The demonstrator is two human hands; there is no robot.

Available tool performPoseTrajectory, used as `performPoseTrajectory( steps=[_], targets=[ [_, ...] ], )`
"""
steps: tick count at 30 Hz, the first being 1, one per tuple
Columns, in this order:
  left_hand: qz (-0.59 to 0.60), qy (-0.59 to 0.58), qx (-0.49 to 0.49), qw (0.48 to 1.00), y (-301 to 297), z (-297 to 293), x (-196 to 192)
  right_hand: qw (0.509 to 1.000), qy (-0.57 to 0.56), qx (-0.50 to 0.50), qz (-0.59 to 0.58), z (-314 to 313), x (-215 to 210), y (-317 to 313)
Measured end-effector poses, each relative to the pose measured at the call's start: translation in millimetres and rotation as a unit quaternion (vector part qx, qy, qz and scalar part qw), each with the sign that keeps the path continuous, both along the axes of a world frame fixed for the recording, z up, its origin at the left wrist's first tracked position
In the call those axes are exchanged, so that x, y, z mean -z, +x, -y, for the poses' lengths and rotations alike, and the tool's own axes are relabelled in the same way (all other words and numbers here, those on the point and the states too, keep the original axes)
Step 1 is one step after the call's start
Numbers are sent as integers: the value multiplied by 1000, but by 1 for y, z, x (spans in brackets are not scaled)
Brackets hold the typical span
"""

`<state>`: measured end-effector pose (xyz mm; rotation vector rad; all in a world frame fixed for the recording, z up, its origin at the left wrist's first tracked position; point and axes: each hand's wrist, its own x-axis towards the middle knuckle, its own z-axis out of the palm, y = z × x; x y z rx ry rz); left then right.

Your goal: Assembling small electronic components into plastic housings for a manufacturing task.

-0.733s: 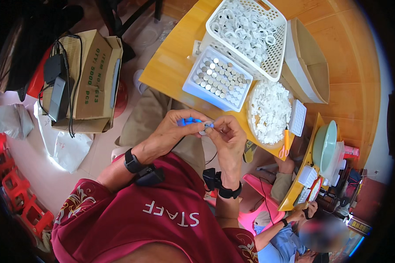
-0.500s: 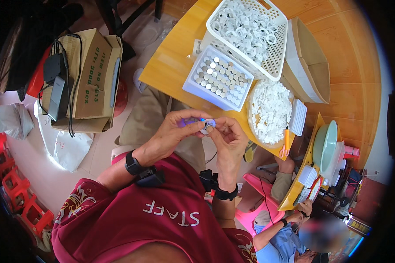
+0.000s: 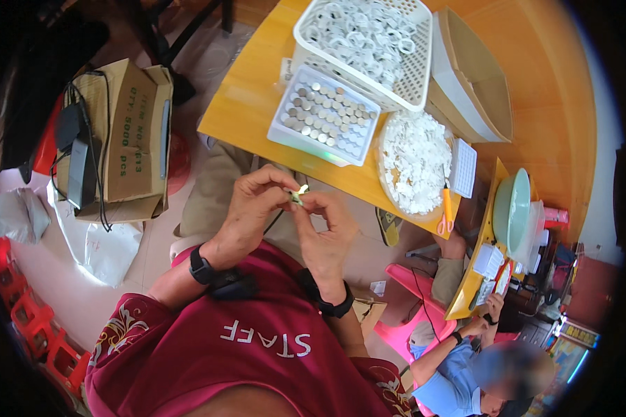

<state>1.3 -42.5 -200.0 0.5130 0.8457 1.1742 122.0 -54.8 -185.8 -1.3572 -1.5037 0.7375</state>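
My left hand [image 3: 252, 208] and my right hand [image 3: 327, 233] meet fingertip to fingertip over my lap, below the yellow table's edge [image 3: 243, 115]. Both pinch one small white part [image 3: 300, 193] between thumbs and forefingers. Most of the part is hidden by my fingers. Each wrist carries a black band. Nearest on the table is a white tray [image 3: 279, 132] filled with several round metal-topped pieces, just above my hands.
A white basket [image 3: 419, 66] of white rings, a round bowl [image 3: 391, 198] of white bits, orange scissors [image 3: 446, 217] and an open cardboard box [image 3: 480, 90] stand on the table. A cardboard box [image 3: 129, 142] with black devices sits on the floor at left. Another person [image 3: 459, 368] sits at lower right.
A blue piece that showed in my left fingers earlier is no longer visible. My hands stay joined at the same place, now closed on the small white part.
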Motion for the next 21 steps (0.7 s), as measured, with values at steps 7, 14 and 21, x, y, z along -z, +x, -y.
performPoseTrajectory(
  steps=[7, 14, 21],
  targets=[
    [27, 12, 7, 1000, 13, -3, 7, 1000, 11, -7, -9, -2, 1, 12],
    [8, 4, 98, 995, 28, -17, -15, 973, -103, 11, -205, -12, -2, 48],
    [145, -38, 190, 970, 30, -27, 7, 980, -101, 1, -173, -16, -7, 66]
  ],
)
